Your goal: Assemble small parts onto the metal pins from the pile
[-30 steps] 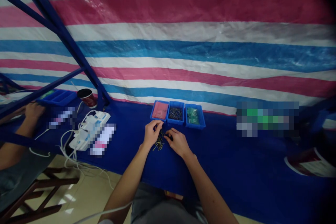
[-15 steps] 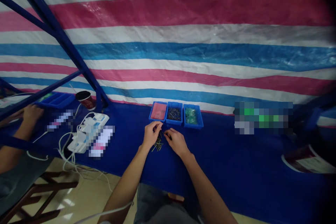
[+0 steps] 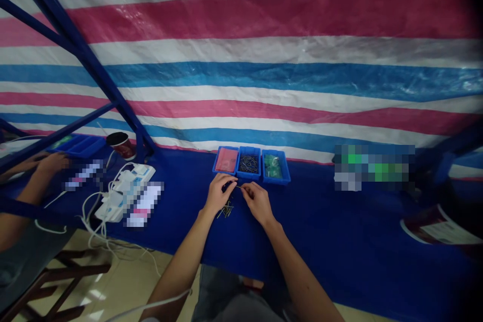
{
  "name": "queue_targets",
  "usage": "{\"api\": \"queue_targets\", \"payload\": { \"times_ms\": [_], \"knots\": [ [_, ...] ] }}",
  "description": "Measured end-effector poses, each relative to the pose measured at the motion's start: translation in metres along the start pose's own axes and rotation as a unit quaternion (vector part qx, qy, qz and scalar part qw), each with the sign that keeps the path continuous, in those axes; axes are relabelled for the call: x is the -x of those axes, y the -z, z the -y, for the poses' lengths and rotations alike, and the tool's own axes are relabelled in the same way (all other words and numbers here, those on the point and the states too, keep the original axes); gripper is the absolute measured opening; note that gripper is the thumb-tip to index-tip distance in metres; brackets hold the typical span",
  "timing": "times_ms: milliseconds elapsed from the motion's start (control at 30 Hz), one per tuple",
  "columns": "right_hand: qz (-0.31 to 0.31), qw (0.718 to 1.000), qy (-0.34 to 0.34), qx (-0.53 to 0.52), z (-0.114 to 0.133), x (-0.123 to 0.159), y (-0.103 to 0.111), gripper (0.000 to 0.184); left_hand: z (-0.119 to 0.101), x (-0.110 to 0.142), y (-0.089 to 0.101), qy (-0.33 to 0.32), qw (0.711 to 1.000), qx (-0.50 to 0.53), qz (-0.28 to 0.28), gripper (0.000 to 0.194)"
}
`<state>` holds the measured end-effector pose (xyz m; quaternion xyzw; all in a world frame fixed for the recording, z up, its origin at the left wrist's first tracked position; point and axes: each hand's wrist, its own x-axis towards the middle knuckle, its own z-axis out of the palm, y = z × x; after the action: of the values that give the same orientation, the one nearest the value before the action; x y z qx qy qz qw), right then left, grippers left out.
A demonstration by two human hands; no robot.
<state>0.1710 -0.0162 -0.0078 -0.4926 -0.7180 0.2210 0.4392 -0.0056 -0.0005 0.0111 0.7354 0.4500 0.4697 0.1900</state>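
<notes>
My right hand [image 3: 258, 202] is closed in a pinch on a thin brassy pin, perhaps a screw [image 3: 238, 187], pointing towards my left hand. Opposite it, my left hand [image 3: 217, 193] is curled, thumb and forefinger tips near each other; whatever they hold is too small to make out. Below the fingers a small pile of similar dark and brassy pins [image 3: 225, 210] lies on the blue table [image 3: 302, 221]. Just beyond my hands stand three blue trays: one with pink-red packets [image 3: 227, 159], one with dark thin pins [image 3: 248, 163], one with green-and-clear packets [image 3: 272, 166].
To the left lie a white power strip [image 3: 123, 193] with tangled cables, a blurred-out phone-like patch [image 3: 145, 204] and a dark red cup [image 3: 121, 146]. Another person's hand [image 3: 53, 163] works at far left beyond a blue frame [image 3: 94, 70]. A large cup [image 3: 437, 226] is at right.
My right hand has moved slightly up, its fingers now pinched, and a thin pin shows between the hands. My left fingertips have shifted slightly right.
</notes>
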Motion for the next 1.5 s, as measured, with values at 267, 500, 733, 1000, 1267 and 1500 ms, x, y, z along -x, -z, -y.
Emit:
{"api": "queue_targets", "payload": {
  "times_ms": [267, 500, 733, 1000, 1267, 1500],
  "knots": [
    [-0.021, 0.999, 0.003, -0.032, 0.0055, 0.0008, 0.0025, 0.020, 0.0052, 0.0015, -0.0043, -0.016, 0.999, 0.013, 0.040, 0.017],
    [-0.030, 0.998, -0.012, -0.046, 0.0058, 0.0003, 0.0037, 0.021, 0.0057, 0.0011, -0.0028, -0.005, 0.999, 0.017, 0.035, 0.015],
    [-0.016, 0.999, -0.011, -0.045, 0.0048, -0.0004, 0.0024, 0.021, 0.0034, 0.0004, -0.0009, -0.006, 0.999, 0.019, 0.034, 0.018],
    [-0.011, 0.999, -0.002, -0.041, 0.0049, -0.0017, 0.0008, 0.026, 0.0003, -0.0002, 0.0011, 0.005, 0.999, 0.016, 0.042, 0.019],
    [-0.004, 0.999, 0.001, -0.044, 0.0030, -0.0018, -0.0005, 0.025, 0.0015, -0.0010, -0.0006, 0.005, 0.998, 0.008, 0.059, 0.025],
    [-0.004, 0.999, 0.007, -0.040, 0.0035, 0.0003, -0.0002, 0.024, 0.0015, 0.0004, -0.0011, 0.001, 0.998, 0.016, 0.058, 0.022]
  ]
}}
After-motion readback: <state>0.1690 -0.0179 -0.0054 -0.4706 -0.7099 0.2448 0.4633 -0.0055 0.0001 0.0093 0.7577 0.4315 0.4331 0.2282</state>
